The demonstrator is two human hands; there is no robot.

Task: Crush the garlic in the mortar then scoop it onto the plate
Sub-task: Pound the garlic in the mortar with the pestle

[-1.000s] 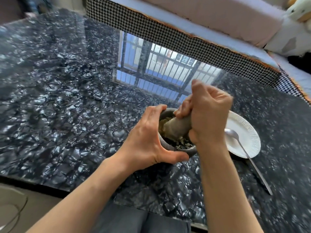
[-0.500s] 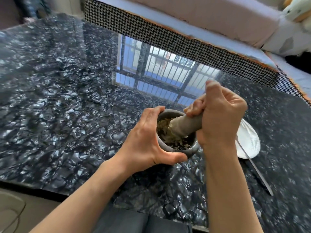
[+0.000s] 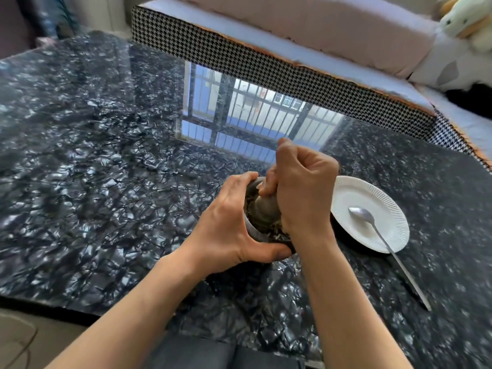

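Leftmost, the left hand [image 3: 226, 230] wraps the mortar [image 3: 255, 231], fingers curled over its far rim and thumb pressed against its near wall. Between those fingers, crushed garlic [image 3: 250, 206] lies under the pestle [image 3: 266, 209], which the right hand [image 3: 303, 190] fists tightly. Right of that fist sits the plate [image 3: 354, 193], a spoon [image 3: 372, 222] resting on it.

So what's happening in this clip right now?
A person is crushing garlic. The left hand wraps around the mortar to steady it on the dark table, while the right hand grips the pestle, pressed down into the garlic. To the right, the white plate holds only a spoon; nothing has been scooped yet.
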